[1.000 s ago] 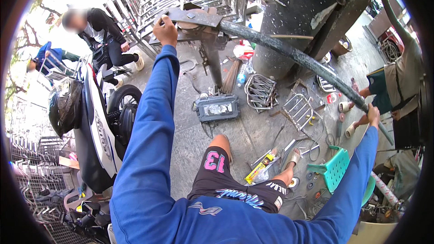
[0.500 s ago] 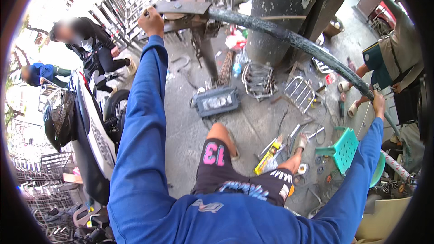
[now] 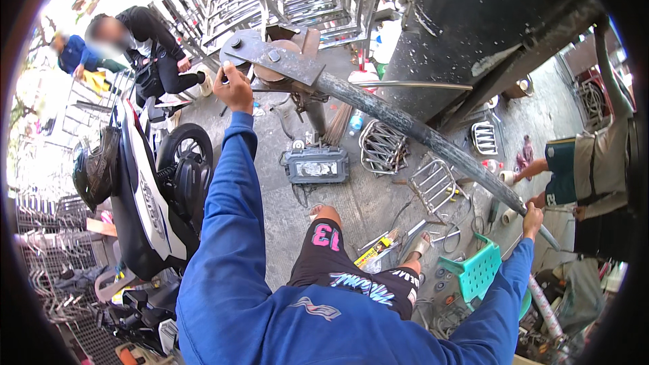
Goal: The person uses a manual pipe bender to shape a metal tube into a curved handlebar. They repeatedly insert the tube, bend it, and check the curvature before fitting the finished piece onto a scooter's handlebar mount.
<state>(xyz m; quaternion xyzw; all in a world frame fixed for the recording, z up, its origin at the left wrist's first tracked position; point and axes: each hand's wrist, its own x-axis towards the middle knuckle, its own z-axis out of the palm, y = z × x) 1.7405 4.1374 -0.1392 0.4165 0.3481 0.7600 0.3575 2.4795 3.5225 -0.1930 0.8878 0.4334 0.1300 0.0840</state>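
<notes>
My right hand [image 3: 533, 220] is wrapped around the lower part of a long grey pipe lever [image 3: 433, 136], whose end sticks out past my fist. The lever runs up to the left into a flat steel plate [image 3: 297, 67] bolted over a round roller on a bending tool, which stands on a metal post [image 3: 312, 116]. Beside that plate my left hand [image 3: 234, 88] is closed on the near end of a thin metal rod [image 3: 419, 85]. The rod passes under the plate and comes out on the right, in front of a dark steel column.
A grey toolbox [image 3: 315, 165] lies by the post, with bent metal racks [image 3: 382, 147] right of it. A green stool [image 3: 474, 272] stands near my right arm. At left are a scooter [image 3: 145, 192] and two people; another person [image 3: 574, 169] is at right.
The lever and my right hand have swung toward my body and to the left. My left hand stays by the bending tool, and the view has shifted.
</notes>
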